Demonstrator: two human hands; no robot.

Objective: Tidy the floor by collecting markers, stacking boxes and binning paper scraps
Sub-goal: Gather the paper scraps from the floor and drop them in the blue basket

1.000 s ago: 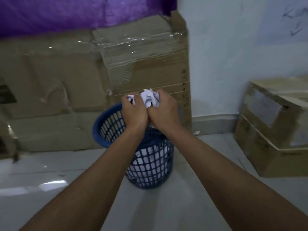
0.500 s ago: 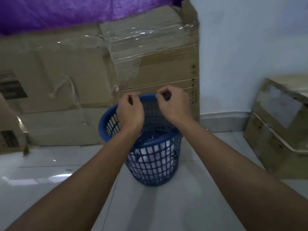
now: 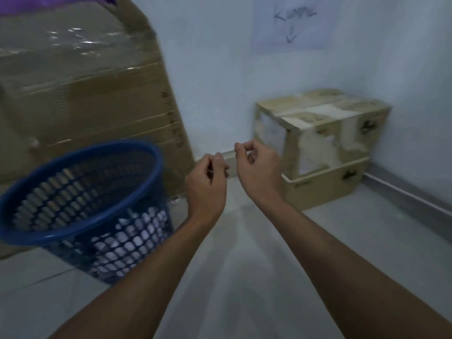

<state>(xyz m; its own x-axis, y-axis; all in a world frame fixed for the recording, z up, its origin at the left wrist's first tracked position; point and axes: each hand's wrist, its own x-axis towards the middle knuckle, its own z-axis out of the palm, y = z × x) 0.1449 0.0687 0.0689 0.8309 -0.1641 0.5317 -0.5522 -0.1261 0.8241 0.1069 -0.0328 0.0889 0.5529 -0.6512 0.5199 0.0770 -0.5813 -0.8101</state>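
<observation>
A blue mesh waste basket (image 3: 80, 231) stands on the floor at the left, and white crumpled paper scraps (image 3: 137, 241) show through its lower wall. My left hand (image 3: 208, 189) hovers just right of the basket, fingers curled in, with nothing visible in it. My right hand (image 3: 256, 170) is beside it, a little higher, thumb pinched to forefinger, also holding nothing. Two cardboard boxes (image 3: 322, 145) sit stacked in the room's corner, beyond my right hand. No markers are in view.
A large taped cardboard box (image 3: 85, 94) leans against the wall behind the basket. A paper sign with an arrow (image 3: 291, 23) hangs on the white wall above the stacked boxes. Pale tiled floor (image 3: 244, 265) stretches under my arms.
The crumpled paper left my hands over the basket. My hands then moved right, away from the rim, and the view swung right toward the stacked boxes.
</observation>
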